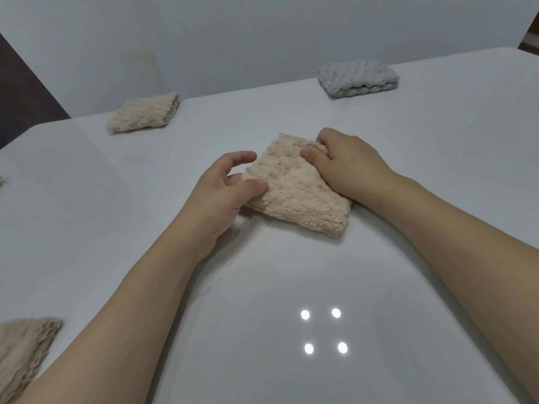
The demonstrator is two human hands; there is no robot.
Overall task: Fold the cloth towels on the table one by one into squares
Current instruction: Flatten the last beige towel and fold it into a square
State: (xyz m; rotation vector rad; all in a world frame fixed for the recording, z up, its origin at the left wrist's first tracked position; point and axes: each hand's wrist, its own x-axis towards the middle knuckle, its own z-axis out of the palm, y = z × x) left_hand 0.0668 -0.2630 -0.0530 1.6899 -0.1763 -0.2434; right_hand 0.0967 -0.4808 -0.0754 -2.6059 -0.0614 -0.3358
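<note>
At mid-table, a beige, nubby terry cloth towel [294,185] lies folded into a thick, roughly square pad, turned askew to the white table [408,170] edges. Left hand [224,188]: thumb pressed on the towel's left edge, fingers loosely spread and raised. Right hand [347,161]: thumb and curled fingers pinching the far right corner. Folded beige towel [144,113] near the far left corner; folded grey knobbly towel [358,78] at the far right edge; another beige towel [23,351] at the near left edge.
</note>
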